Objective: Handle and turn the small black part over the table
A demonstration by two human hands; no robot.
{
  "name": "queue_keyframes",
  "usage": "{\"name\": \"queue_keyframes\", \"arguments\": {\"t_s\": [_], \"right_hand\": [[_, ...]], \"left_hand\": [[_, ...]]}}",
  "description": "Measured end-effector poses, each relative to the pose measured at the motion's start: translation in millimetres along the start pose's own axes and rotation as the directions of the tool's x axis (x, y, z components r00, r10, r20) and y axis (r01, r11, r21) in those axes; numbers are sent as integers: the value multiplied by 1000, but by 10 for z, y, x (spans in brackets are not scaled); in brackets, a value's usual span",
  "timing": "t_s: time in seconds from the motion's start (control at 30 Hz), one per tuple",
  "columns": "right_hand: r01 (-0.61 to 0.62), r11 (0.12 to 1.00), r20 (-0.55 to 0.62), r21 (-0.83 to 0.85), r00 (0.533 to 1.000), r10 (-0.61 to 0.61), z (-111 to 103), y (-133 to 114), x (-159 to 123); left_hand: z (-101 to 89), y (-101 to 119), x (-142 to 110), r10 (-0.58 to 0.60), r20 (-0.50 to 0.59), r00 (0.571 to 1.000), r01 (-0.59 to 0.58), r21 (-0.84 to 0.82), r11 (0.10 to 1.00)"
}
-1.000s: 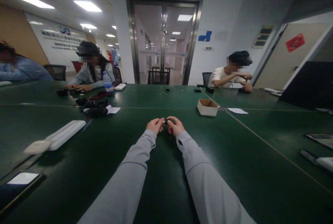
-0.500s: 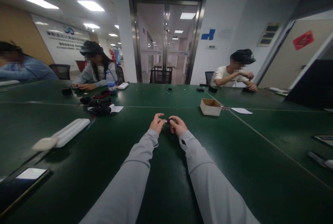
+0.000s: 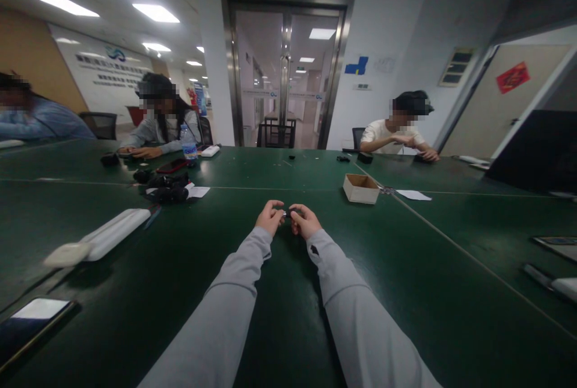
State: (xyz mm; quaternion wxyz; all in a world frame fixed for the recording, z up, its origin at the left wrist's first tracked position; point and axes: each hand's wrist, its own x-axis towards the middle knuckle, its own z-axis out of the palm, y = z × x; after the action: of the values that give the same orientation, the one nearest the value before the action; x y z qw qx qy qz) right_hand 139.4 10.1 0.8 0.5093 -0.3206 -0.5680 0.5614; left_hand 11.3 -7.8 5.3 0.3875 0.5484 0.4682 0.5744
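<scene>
Above the green tabletop [image 3: 288, 292], a small black piece with a shiny silver end [image 3: 287, 214] sits between my two hands. It is too small for me to tell its exact kind. My left hand [image 3: 269, 218] pinches the silver end between thumb and fingers, its forefinger raised in a curve. On the dark end, my right hand [image 3: 305, 221] closes its thumb and forefinger, hiding part of it. Both forearms, in light grey sleeves, reach forward from the near edge.
An open box [image 3: 361, 190] stands ahead on the right, beside white paper [image 3: 413, 195]. To the left lie a long white device [image 3: 118, 233], a phone [image 3: 36, 331] and black gear [image 3: 166, 187]. A water bottle [image 3: 189, 143] stands farther back. Several co-workers sit around the table.
The camera view has shifted slightly. My hands keep nearly the same pose around the small piece. The co-worker on the right has lowered a raised hand.
</scene>
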Motion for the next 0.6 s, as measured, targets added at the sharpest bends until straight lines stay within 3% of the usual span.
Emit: {"name": "queue_keyframes", "arguments": {"t_s": [0.27,0.4,0.6], "right_hand": [[11,1000,15,-4,1000,-11,-7,32,3],[-3,1000,-5,-1,1000,3,19,-3,-15],[-2,1000,-4,-14,1000,2,36,-34,-21]], "left_hand": [[-24,-1,7,4,22,1000,-4,26,1000],[-34,-5,14,-65,50,997,63,35,997],[-33,-16,18,-34,17,999,34,31,999]]}}
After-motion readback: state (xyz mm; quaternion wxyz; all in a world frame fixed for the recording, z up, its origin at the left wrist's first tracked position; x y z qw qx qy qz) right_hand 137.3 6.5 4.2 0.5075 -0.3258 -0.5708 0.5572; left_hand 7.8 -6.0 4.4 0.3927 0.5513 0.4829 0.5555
